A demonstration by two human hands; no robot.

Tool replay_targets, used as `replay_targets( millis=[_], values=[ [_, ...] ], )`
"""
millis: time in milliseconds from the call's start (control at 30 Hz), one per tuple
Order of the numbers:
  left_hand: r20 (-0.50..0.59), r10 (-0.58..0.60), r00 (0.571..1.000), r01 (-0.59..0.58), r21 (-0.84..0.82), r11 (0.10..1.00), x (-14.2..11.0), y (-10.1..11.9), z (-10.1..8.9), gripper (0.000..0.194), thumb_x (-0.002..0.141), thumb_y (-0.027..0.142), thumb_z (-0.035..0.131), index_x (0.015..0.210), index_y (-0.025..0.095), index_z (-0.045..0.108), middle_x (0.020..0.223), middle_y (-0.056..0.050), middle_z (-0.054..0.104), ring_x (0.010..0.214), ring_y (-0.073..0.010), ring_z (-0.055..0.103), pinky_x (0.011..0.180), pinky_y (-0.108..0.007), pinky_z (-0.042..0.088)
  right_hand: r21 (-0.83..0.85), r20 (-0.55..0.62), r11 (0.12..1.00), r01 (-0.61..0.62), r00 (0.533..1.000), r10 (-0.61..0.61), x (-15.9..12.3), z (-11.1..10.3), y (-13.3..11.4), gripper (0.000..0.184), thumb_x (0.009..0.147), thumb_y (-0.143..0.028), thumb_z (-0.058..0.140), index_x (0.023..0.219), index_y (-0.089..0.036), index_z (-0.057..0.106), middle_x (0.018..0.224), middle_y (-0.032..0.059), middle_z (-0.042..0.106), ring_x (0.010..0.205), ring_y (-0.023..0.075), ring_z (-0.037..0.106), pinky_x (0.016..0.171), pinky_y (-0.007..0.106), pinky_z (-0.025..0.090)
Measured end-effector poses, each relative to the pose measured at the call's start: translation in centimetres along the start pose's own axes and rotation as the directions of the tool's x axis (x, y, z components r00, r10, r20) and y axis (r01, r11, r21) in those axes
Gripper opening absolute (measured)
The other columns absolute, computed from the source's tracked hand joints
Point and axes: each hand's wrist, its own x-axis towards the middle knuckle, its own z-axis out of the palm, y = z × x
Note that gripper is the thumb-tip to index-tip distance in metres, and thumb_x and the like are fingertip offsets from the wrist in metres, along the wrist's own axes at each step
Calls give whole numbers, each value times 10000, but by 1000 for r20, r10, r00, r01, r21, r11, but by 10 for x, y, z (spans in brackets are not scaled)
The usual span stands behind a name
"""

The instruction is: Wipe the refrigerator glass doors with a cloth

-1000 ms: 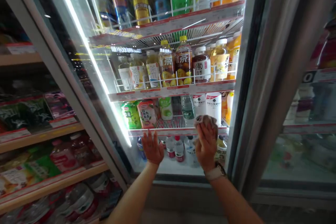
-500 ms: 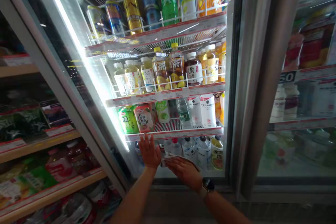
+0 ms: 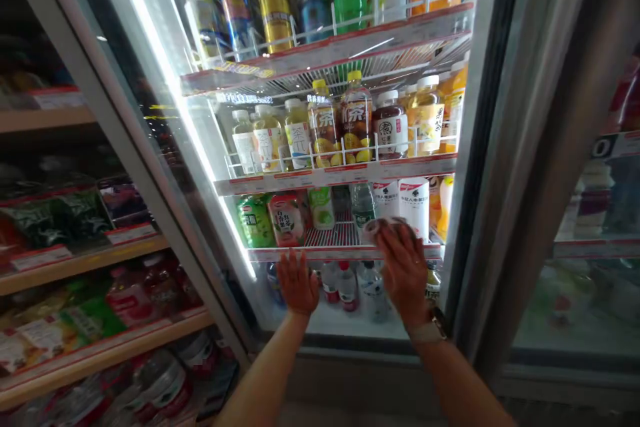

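Observation:
A drinks cooler with a glass door (image 3: 350,147) fills the middle of the view. My left hand (image 3: 298,282) lies flat on the lower glass, fingers spread and empty. My right hand (image 3: 403,267) presses a small pale cloth (image 3: 377,228) against the glass, higher and to the right, fingers laid over it. A watch sits on my right wrist. Behind the glass, bottles of tea (image 3: 356,121) stand on a middle shelf and water bottles (image 3: 345,283) on the lowest shelf by my hands.
The cooler's metal frame post (image 3: 520,167) rises to the right, with another glass door (image 3: 590,227) beyond it. Wooden store shelves (image 3: 90,260) with packaged goods and bottles stand at the left. Cans (image 3: 273,7) line the cooler's top shelf.
My right hand with the cloth has moved up and to the right across the glass, from low beside my left hand. My left hand stays flat in place.

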Motion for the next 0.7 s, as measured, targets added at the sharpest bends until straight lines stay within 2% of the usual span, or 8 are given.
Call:
replay_targets(
  millis=[133,200,267,367,533,633,700],
  values=[
    [6,-12,1000,11,31,999,-4,0,1,628,952,315,400,1540,189,222,1594,-135,278,1503,-286,169,1210,-546,199,-15,-179,982,-187,967,182,16,-4,10,593,946,-82,357,1523,-218,352,1519,105,443,1467,323,275,1171,645,251],
    [14,-19,1000,18,38,999,-4,1,1,630,947,317,410,1537,183,233,1585,-144,297,1499,-291,183,1210,-550,195,9,-190,972,-233,954,231,16,1,4,586,951,-99,338,1528,-205,340,1540,114,408,1465,344,271,1155,668,265],
    [10,-20,1000,19,12,1000,-4,1,0,616,951,320,416,1531,185,258,1581,-146,304,1498,-290,191,1217,-541,171,28,-158,974,-226,961,227,11,9,-9,597,950,-93,337,1533,-219,330,1528,106,429,1456,339,298,1157,654,280],
    [-11,-19,1000,19,-23,1000,-4,2,0,584,962,322,411,1519,191,298,1577,-141,316,1497,-279,198,1224,-523,153,50,-93,985,-167,981,171,-2,22,-32,626,941,-67,360,1534,-263,322,1485,73,493,1440,292,347,1184,577,291],
    [15,-28,1000,27,53,998,-6,1,2,587,958,327,394,1516,174,300,1559,-148,355,1499,-284,190,1205,-544,208,131,97,991,-36,995,24,-33,34,-55,642,947,-42,382,1544,-262,295,1392,63,590,1351,205,491,1210,421,289],
    [7,-38,999,38,43,998,-8,0,4,582,962,349,384,1510,165,317,1554,-156,362,1500,-284,187,1209,-542,201,204,212,977,57,972,-101,-59,37,-61,624,937,-21,368,1523,-237,348,1344,58,630,1297,168,547,1201,372,308],
    [5,-37,999,37,22,999,-7,0,4,577,968,358,377,1509,165,321,1562,-155,346,1502,-281,181,1212,-538,193,260,287,959,115,939,-191,-79,39,-63,632,914,6,341,1499,-226,394,1344,53,632,1295,154,545,1179,361,351]
  ],
)
